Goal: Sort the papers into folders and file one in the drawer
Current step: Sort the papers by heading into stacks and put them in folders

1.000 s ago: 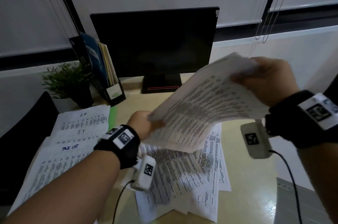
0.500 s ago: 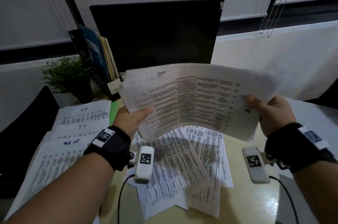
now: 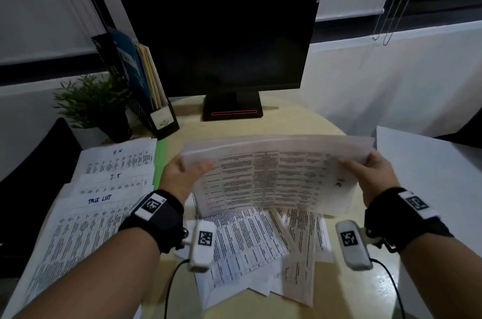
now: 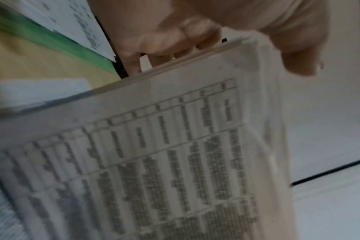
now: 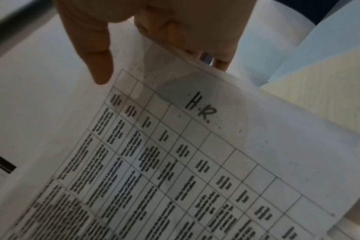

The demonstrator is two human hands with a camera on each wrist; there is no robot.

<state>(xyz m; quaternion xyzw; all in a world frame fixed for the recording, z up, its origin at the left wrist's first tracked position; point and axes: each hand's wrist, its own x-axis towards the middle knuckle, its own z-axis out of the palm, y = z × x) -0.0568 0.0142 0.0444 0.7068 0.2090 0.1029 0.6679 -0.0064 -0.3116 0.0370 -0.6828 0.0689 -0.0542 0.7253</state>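
Observation:
A stack of printed table sheets (image 3: 273,175) is held edge-up above the desk, its lower edge near the loose papers (image 3: 260,248) spread beneath. My left hand (image 3: 182,172) grips the stack's left side, thumb on the front. My right hand (image 3: 370,170) grips the right side. The top sheet (image 5: 195,146) is marked "H.R." by hand. In the left wrist view my fingers (image 4: 175,42) curl behind the stack (image 4: 154,162) and the thumb lies in front. At the left lie overlapping sheets (image 3: 104,188) headed "H.R", "I.T" and "TASK LIST", over a green folder (image 3: 160,162).
A dark monitor (image 3: 221,44) stands at the back of the yellowish desk (image 3: 365,287). A black file holder (image 3: 154,99) with folders and a small potted plant (image 3: 91,102) sit at the back left. A white sheet (image 3: 430,188) lies at the right.
The stack has come down from in front of the monitor to just over the loose papers, and its sheets are now squared together rather than fanned. Both hands keep their hold.

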